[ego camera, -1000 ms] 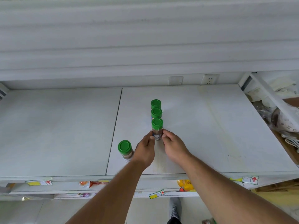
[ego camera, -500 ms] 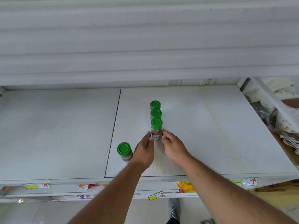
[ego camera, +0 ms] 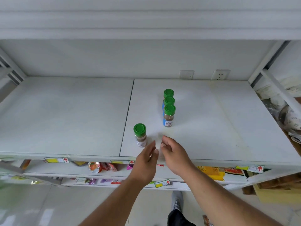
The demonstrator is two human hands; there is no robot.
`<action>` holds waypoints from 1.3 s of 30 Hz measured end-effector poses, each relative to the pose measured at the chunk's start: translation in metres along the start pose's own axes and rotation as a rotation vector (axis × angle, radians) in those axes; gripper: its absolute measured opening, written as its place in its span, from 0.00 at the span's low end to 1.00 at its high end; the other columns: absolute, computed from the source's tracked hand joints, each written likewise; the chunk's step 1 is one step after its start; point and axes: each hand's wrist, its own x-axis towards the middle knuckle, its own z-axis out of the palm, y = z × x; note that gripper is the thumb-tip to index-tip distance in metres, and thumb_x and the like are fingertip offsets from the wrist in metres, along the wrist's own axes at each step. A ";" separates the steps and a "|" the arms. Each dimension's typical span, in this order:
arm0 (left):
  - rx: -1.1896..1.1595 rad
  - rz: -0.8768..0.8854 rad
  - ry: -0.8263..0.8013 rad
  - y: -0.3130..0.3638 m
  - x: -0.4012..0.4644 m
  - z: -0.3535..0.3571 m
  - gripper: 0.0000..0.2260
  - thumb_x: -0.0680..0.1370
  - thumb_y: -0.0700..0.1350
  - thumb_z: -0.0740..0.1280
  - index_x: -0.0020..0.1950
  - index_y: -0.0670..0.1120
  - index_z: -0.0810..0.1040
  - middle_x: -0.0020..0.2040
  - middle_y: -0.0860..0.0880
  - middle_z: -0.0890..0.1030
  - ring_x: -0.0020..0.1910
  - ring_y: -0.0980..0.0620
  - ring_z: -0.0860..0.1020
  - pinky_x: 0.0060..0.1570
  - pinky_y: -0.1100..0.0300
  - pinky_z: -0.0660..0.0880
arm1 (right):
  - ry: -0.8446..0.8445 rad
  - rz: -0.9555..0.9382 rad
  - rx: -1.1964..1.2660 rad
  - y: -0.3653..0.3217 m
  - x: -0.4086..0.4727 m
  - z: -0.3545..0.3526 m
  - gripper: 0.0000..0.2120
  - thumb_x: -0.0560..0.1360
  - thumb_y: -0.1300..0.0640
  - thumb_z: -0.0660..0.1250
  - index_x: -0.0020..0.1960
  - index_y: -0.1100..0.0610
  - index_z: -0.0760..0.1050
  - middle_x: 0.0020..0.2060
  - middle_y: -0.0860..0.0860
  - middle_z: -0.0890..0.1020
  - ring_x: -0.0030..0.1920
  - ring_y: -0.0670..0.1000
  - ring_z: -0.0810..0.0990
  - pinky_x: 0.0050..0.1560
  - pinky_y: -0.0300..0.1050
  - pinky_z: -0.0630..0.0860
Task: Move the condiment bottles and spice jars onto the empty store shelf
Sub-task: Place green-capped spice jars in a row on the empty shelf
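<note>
Both hands hover empty at lower centre of the frame, near the front edge of the white shelf (ego camera: 65,121). Left hand (ego camera: 145,162) has fingers straight and relaxed, just right of the lone spice jar (ego camera: 140,135), not touching it. Right hand (ego camera: 175,154) has loosely curled fingers, holding nothing.

Three jars stand in a tight row (ego camera: 169,110) at frame centre, upright, green caps.

Likely step: add the lone jar to the row. Grip it by the glass body below the cap, keep it upright, and set it down in front of the nearest jar without knocking the line.
</note>
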 end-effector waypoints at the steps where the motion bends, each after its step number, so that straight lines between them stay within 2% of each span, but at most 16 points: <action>1: -0.015 -0.011 0.046 -0.006 -0.007 -0.006 0.19 0.86 0.54 0.59 0.75 0.51 0.74 0.71 0.55 0.77 0.70 0.57 0.74 0.69 0.66 0.67 | -0.016 0.011 0.003 0.000 -0.001 0.005 0.08 0.83 0.52 0.60 0.60 0.48 0.73 0.48 0.38 0.75 0.48 0.38 0.73 0.58 0.41 0.72; 3: -0.055 -0.063 0.184 -0.015 -0.015 -0.019 0.19 0.82 0.65 0.55 0.61 0.59 0.80 0.60 0.58 0.84 0.62 0.55 0.81 0.66 0.53 0.76 | -0.043 0.004 0.016 -0.006 -0.002 0.012 0.07 0.83 0.55 0.58 0.59 0.45 0.70 0.46 0.37 0.73 0.48 0.39 0.72 0.51 0.35 0.72; 5: -0.091 -0.105 0.326 -0.027 -0.012 -0.033 0.25 0.78 0.74 0.52 0.54 0.60 0.80 0.53 0.58 0.85 0.57 0.56 0.82 0.62 0.48 0.79 | -0.059 -0.016 0.020 -0.014 -0.003 0.016 0.15 0.84 0.56 0.57 0.69 0.46 0.71 0.57 0.39 0.76 0.61 0.44 0.75 0.58 0.35 0.70; 7: -0.097 -0.103 0.364 -0.031 -0.005 -0.044 0.24 0.78 0.71 0.53 0.60 0.59 0.80 0.56 0.58 0.84 0.59 0.54 0.82 0.63 0.45 0.78 | -0.077 -0.005 -0.013 -0.024 -0.004 0.021 0.22 0.85 0.56 0.56 0.79 0.51 0.65 0.71 0.45 0.73 0.72 0.46 0.71 0.67 0.37 0.65; 9: -0.118 -0.114 0.327 -0.021 0.003 -0.050 0.18 0.84 0.56 0.58 0.72 0.54 0.76 0.65 0.55 0.81 0.64 0.51 0.80 0.69 0.47 0.74 | -0.095 -0.001 -0.017 -0.030 -0.001 0.028 0.23 0.85 0.56 0.54 0.80 0.50 0.62 0.76 0.46 0.69 0.75 0.48 0.68 0.71 0.40 0.64; 11: -0.096 -0.132 0.256 -0.013 0.009 -0.053 0.20 0.86 0.44 0.58 0.78 0.51 0.70 0.71 0.54 0.76 0.69 0.53 0.75 0.70 0.58 0.69 | -0.106 0.015 0.004 -0.035 0.002 0.035 0.24 0.85 0.57 0.54 0.80 0.48 0.62 0.75 0.46 0.70 0.74 0.49 0.69 0.69 0.42 0.69; 13: -0.078 -0.140 0.177 -0.008 0.014 -0.052 0.22 0.85 0.39 0.57 0.79 0.50 0.68 0.70 0.55 0.74 0.70 0.56 0.72 0.64 0.66 0.65 | -0.117 0.006 0.012 -0.040 0.004 0.042 0.25 0.83 0.61 0.54 0.79 0.48 0.65 0.70 0.44 0.74 0.69 0.49 0.73 0.60 0.39 0.73; 17: -0.066 -0.096 0.100 -0.007 0.016 -0.048 0.25 0.83 0.34 0.55 0.71 0.59 0.72 0.62 0.59 0.78 0.56 0.66 0.77 0.47 0.80 0.67 | -0.120 -0.015 0.007 -0.040 0.007 0.050 0.27 0.80 0.62 0.54 0.78 0.48 0.66 0.71 0.44 0.76 0.70 0.47 0.73 0.73 0.45 0.67; 21: -0.093 -0.084 0.086 -0.009 0.016 -0.045 0.25 0.83 0.34 0.55 0.70 0.60 0.72 0.58 0.63 0.80 0.45 0.67 0.78 0.39 0.79 0.71 | -0.108 -0.003 0.010 -0.035 0.004 0.044 0.26 0.81 0.59 0.54 0.78 0.46 0.66 0.70 0.44 0.76 0.70 0.48 0.73 0.73 0.48 0.69; 23: -0.068 -0.065 0.062 -0.007 0.015 -0.040 0.26 0.82 0.34 0.55 0.73 0.57 0.74 0.61 0.62 0.80 0.55 0.61 0.80 0.53 0.71 0.74 | -0.101 0.003 0.017 -0.030 0.003 0.039 0.27 0.80 0.57 0.54 0.77 0.45 0.66 0.71 0.43 0.76 0.70 0.48 0.73 0.73 0.52 0.70; 25: -0.058 -0.041 0.035 -0.005 0.014 -0.032 0.27 0.81 0.32 0.55 0.74 0.54 0.74 0.64 0.60 0.79 0.66 0.59 0.76 0.63 0.68 0.67 | -0.089 -0.002 0.026 -0.024 0.002 0.033 0.27 0.80 0.58 0.54 0.77 0.45 0.66 0.70 0.43 0.76 0.70 0.47 0.73 0.74 0.50 0.68; 28: -0.064 -0.027 -0.005 0.000 0.014 -0.020 0.29 0.79 0.30 0.54 0.75 0.53 0.73 0.67 0.60 0.78 0.70 0.60 0.74 0.68 0.68 0.67 | -0.058 -0.031 0.039 -0.016 0.000 0.020 0.25 0.81 0.61 0.55 0.76 0.46 0.69 0.68 0.43 0.78 0.68 0.46 0.74 0.71 0.45 0.69; 30: -0.047 -0.020 -0.017 0.003 0.014 -0.011 0.30 0.79 0.31 0.54 0.75 0.54 0.73 0.66 0.62 0.79 0.68 0.56 0.76 0.69 0.59 0.71 | -0.038 -0.040 0.056 -0.011 -0.004 0.010 0.25 0.81 0.63 0.55 0.73 0.45 0.72 0.65 0.43 0.80 0.64 0.47 0.77 0.62 0.40 0.72; 32: -0.042 -0.004 -0.042 0.006 0.013 -0.002 0.30 0.78 0.31 0.54 0.72 0.57 0.75 0.64 0.64 0.79 0.68 0.59 0.76 0.66 0.66 0.71 | -0.023 -0.034 0.079 -0.005 -0.006 0.000 0.25 0.81 0.64 0.54 0.71 0.43 0.73 0.62 0.43 0.81 0.61 0.49 0.79 0.54 0.38 0.73; 35: -0.044 0.022 -0.072 0.013 0.014 0.010 0.30 0.78 0.29 0.54 0.70 0.57 0.76 0.65 0.61 0.79 0.65 0.68 0.75 0.54 0.81 0.67 | 0.008 -0.028 0.109 0.003 -0.010 -0.010 0.24 0.81 0.62 0.55 0.70 0.42 0.74 0.60 0.42 0.82 0.60 0.51 0.80 0.54 0.43 0.74; 39: -0.075 0.038 -0.091 0.019 0.014 0.022 0.28 0.78 0.29 0.54 0.71 0.53 0.76 0.65 0.57 0.80 0.54 0.77 0.75 0.47 0.82 0.68 | 0.037 -0.010 0.121 0.010 -0.013 -0.021 0.24 0.82 0.60 0.54 0.72 0.41 0.72 0.63 0.41 0.80 0.49 0.47 0.77 0.43 0.39 0.72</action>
